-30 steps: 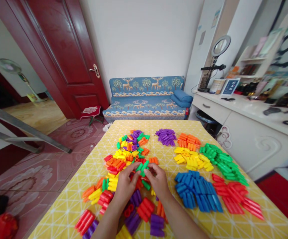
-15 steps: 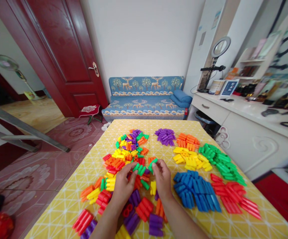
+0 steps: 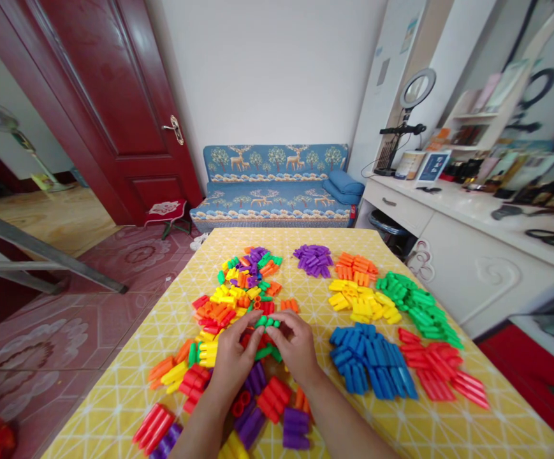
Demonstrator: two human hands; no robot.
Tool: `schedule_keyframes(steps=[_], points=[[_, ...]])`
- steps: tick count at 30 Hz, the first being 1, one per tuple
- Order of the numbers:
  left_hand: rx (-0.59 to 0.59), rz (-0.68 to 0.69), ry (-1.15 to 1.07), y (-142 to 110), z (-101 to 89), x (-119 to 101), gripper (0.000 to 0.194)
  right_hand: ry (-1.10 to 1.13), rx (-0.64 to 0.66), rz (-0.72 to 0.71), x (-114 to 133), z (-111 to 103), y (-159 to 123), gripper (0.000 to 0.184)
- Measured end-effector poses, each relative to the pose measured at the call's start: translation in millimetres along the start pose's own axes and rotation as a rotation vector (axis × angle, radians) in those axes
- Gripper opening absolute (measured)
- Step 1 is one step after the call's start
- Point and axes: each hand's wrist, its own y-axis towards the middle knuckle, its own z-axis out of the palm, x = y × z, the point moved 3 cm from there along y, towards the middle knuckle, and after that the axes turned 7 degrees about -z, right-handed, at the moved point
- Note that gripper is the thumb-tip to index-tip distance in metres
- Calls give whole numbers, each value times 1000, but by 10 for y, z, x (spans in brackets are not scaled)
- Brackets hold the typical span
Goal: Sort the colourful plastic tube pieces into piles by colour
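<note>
Between my fingertips are green plastic tube blocks (image 3: 268, 322), brought together over the mixed heap. My left hand (image 3: 238, 347) pinches their left side. On the right side my right hand (image 3: 293, 341) grips them too, its thumb and fingers closed. Whether the green pieces are locked together cannot be made out. Below and around my hands lie mixed tube blocks, among them red blocks (image 3: 275, 399), purple blocks (image 3: 296, 428) and yellow blocks (image 3: 208, 354). My wrists and hands hide part of this heap.
Sorted piles lie on the right of the yellow table (image 3: 363, 433): blue blocks (image 3: 372, 360), red blocks (image 3: 442, 370), green blocks (image 3: 417, 306), yellow blocks (image 3: 360, 301), orange blocks (image 3: 356, 268), purple blocks (image 3: 313, 260). A patterned sofa (image 3: 277, 197) stands behind; a white dresser (image 3: 496, 248) is at right.
My right hand has moved left and brought its green block against the green piece in my left hand. The view has shifted slightly.
</note>
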Motion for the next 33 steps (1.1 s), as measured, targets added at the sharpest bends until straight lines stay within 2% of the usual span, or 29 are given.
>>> schedule_keyframes(steps=[3, 6, 10, 13, 16, 20, 22, 24, 26, 28, 33], points=[[5, 25, 69, 16, 7, -15, 30, 20, -86, 83, -33, -33, 17, 13], [14, 61, 154, 31, 22, -41, 27, 164, -177, 214, 2, -114, 79, 22], [33, 108, 234, 37, 36, -71, 23, 310, -281, 284, 239, -402, 233, 33], [38, 124, 257, 34, 33, -79, 22, 232, -371, 235, 405, -859, 391, 37], [43, 136, 263, 31, 34, -82, 22, 33, -466, 156, 390, -1540, 547, 40], [47, 139, 262, 33, 39, -80, 21, -247, -619, 147, 91, -2621, 559, 41], [45, 146, 263, 34, 39, -77, 21, -352, -672, 221, -100, -3110, 436, 40], [45, 152, 265, 34, 39, -72, 22, -410, -645, 335, -282, -3483, 261, 37], [47, 150, 268, 35, 38, -65, 22, -446, -611, 413, -431, -3736, 74, 35], [52, 146, 272, 37, 40, -58, 22, -441, -554, 458, -563, -3868, -73, 34], [59, 151, 282, 42, 42, -58, 22, -408, -423, 456, -763, -3878, -157, 36]])
